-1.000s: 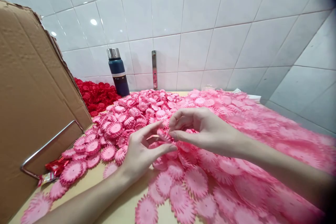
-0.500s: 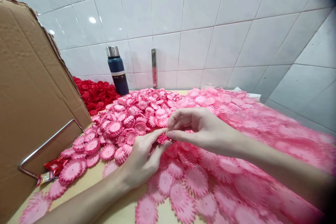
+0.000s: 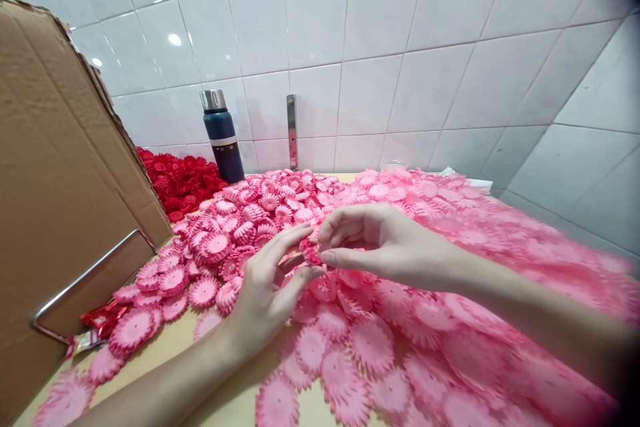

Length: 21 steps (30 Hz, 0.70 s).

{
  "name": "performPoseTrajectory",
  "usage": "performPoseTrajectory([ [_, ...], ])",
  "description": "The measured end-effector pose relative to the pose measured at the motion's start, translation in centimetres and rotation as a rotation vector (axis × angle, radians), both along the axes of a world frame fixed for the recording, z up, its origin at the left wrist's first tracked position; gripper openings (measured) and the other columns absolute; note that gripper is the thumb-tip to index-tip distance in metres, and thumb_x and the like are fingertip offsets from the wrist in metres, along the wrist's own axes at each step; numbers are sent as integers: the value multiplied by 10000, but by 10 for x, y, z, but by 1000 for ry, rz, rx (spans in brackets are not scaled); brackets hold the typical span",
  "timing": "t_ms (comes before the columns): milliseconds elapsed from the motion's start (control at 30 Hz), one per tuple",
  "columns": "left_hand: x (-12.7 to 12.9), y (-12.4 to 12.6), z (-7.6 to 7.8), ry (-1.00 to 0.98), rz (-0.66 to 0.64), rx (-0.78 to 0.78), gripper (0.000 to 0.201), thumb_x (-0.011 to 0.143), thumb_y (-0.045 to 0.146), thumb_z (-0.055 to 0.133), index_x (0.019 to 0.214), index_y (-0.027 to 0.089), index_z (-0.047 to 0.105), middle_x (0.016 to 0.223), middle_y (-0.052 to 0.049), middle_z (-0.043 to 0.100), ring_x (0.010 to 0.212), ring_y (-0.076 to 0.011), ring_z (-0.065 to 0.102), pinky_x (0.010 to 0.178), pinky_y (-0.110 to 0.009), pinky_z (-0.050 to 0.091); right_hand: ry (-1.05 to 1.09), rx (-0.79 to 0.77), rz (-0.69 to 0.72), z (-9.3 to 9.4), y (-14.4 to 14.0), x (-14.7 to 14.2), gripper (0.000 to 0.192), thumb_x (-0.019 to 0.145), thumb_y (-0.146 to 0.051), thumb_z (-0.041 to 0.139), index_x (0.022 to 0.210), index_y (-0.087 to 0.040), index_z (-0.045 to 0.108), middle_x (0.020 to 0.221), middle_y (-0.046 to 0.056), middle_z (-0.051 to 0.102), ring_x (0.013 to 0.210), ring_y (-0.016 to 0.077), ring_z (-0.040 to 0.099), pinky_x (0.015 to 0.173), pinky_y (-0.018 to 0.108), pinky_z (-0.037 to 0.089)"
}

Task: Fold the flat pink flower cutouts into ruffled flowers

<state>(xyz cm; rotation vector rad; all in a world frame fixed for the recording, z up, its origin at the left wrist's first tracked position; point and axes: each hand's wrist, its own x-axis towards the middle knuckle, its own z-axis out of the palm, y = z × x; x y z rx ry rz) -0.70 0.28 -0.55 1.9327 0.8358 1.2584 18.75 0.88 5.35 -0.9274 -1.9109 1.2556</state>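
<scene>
Between the thumb and fingertips of my right hand (image 3: 383, 240) is a small, deep-pink ruffled flower piece (image 3: 311, 251), partly covered by the fingers. My left hand (image 3: 265, 290) curves around its left side, with thumb and fingers apart and a gap behind the piece. Whether a left fingertip brushes it is hard to tell. Both hands hover over a wide heap of pink, round, fringed flower pieces (image 3: 373, 343). To the left, thicker pink flower pieces (image 3: 216, 245) are piled up, with darker edges.
A cardboard sheet (image 3: 65, 200) stands at the left, with a bent metal rod (image 3: 87, 273) and red wrappers (image 3: 103, 319) by it. Behind are a red flower pile (image 3: 183, 180), a blue bottle (image 3: 223, 140) and a metal bracket (image 3: 292, 130) on the tiled wall (image 3: 380, 27).
My left thumb and fingers have spread apart and drawn back slightly from the flower piece. It has turned more upright in my right fingertips. The view has shifted very slightly.
</scene>
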Motion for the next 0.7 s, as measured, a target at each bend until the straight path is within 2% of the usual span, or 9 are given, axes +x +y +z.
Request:
performPoseTrajectory([
  [133,-3,1,1,71,103,-43,408,879,265,603,1284,221,582,1096,-47,719,891,-192,695,785,-284,579,-6,10,-17,0,0,1,164,800,-279,689,898,-170,617,897,51,707,853,175,681,773,317,549],
  [233,-3,1,3,33,122,-64,354,874,277,613,1217,194,640,1044,-49,741,926,-201,694,825,-290,569,-22,11,-31,2,-1,2,190,791,-304,701,897,-171,615,892,54,716,850,181,686,763,319,544],
  [433,0,2,7,-140,73,-174,303,797,247,705,1087,160,707,1028,-71,750,926,-208,704,833,-303,581,-23,-2,-41,4,-2,2,215,781,-324,713,905,-175,620,907,57,721,868,189,689,781,325,540],
  [533,-1,2,7,-158,61,-222,297,760,245,740,1045,161,724,1000,-69,756,883,-209,711,804,-312,594,-30,10,-46,5,-2,1,197,786,-317,709,888,-175,618,898,50,717,852,177,685,761,305,538],
  [700,-3,2,8,-163,69,-213,228,770,231,731,989,170,739,972,-59,759,845,-194,714,780,-291,597,-50,31,-43,4,-2,1,189,795,-314,699,896,-177,616,889,51,715,838,176,684,742,302,536],
])
